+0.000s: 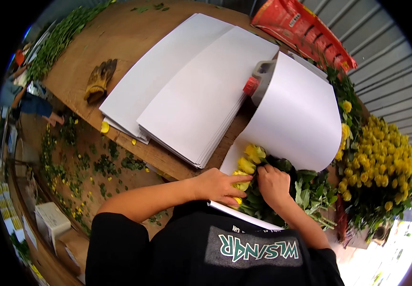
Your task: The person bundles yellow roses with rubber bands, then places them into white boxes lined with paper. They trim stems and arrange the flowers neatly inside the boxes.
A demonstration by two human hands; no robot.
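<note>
My left hand (217,185) rests on a bunch of yellow roses (250,164) with green leaves, fingers pressing the blooms near the table's front edge. My right hand (272,183) grips the same bunch just to the right, fingers curled into the stems and leaves. The bunch lies on a white paper sheet (294,117) whose far half curls up and over the flowers. Whether either hand is closed fully around stems is hidden by the leaves.
Two stacks of white sheets (191,90) lie on the wooden table (120,33). A grey stapler with a red end (259,78) sits behind the curled sheet. Work gloves (99,78) lie at left, a red sack (306,31) at back, bunched yellow roses (382,162) at right.
</note>
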